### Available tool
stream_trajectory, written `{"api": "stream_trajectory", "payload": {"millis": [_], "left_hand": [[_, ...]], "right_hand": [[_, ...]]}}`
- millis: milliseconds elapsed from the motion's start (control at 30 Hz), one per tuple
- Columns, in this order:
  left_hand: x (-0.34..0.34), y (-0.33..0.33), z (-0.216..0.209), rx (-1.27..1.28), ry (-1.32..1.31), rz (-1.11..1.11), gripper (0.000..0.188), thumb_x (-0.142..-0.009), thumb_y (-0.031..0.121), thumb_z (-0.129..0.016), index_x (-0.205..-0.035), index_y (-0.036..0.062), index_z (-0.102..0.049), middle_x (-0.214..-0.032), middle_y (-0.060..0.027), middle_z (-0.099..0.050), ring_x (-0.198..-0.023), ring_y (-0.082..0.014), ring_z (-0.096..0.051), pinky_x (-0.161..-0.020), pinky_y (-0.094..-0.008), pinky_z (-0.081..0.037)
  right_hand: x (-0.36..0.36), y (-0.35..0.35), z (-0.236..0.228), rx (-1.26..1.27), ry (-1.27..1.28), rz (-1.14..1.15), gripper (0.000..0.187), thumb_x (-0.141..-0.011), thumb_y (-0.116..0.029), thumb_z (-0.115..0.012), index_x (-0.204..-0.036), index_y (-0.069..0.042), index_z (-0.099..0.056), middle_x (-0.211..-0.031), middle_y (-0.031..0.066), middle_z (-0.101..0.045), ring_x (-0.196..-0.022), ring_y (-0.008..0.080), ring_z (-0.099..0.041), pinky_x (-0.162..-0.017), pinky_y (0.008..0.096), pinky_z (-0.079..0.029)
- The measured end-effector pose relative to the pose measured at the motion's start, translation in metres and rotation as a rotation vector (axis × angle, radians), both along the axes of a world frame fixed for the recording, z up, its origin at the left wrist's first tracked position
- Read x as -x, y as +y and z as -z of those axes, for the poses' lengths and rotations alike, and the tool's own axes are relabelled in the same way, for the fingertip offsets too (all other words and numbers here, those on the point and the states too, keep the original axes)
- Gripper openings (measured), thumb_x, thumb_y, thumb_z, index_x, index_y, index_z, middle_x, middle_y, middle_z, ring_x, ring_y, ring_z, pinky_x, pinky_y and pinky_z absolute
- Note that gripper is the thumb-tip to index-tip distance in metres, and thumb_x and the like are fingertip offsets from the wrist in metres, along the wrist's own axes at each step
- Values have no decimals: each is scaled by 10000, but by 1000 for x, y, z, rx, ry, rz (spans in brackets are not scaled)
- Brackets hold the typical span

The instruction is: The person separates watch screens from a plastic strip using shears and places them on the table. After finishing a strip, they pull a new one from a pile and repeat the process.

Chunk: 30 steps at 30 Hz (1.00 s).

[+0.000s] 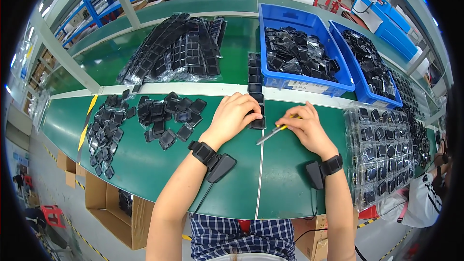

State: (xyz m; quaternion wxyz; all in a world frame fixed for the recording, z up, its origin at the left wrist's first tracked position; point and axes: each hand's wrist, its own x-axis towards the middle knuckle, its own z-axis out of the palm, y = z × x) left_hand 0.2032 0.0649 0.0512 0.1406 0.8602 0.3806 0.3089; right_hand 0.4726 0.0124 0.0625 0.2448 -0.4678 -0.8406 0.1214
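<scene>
A narrow strip of linked black square pieces (254,78) runs from the far belt across the white rail to the near green table. My left hand (231,118) has its fingers bent and pressed together on the strip's near part, hiding some of its squares. Just to the right, my right hand (307,128) grips a slim grey-and-yellow tool (270,134), possibly a craft knife. The tool's grey end points left toward the strip's near end, a little apart from it. Loose black squares (167,139) lie in groups left of my left hand.
A heap of similar strips (179,48) lies on the far belt. Two blue bins (309,87) full of black pieces stand at the back right. Clear plastic trays (382,150) with black squares are stacked at right. An open cardboard box (108,212) sits below the front edge.
</scene>
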Motion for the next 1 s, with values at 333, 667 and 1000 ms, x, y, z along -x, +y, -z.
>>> {"api": "stream_trajectory", "payload": {"millis": [333,667,1000], "left_hand": [[31,-1,-4,-173,42,-286,201,-886,241,-759,-1055,135,-733,-1198,3,-718,-1164,-229,-632,-1080,-409,-410],[27,-6,-12,-106,187,53,304,-873,369,-771,-1095,162,-760,-1271,25,-719,-1224,-165,-625,-1245,-483,-282],[20,-9,-27,-439,158,48,146,-870,265,-762,-875,132,-702,-1036,55,-681,-1040,-128,-631,-1105,-431,-411]], "right_hand": [[-18,-4,2,-69,69,189,337,-910,-49,-694,-1214,-187,-743,-1107,37,-616,-1083,255,-567,-1072,447,-371],[-4,-7,6,-116,-9,221,345,-903,-43,-695,-1230,-149,-731,-1100,53,-607,-1071,274,-561,-1021,417,-393],[5,-10,5,-115,7,209,354,-902,-45,-696,-1238,-153,-729,-1077,48,-597,-1041,269,-560,-1008,416,-396]]}}
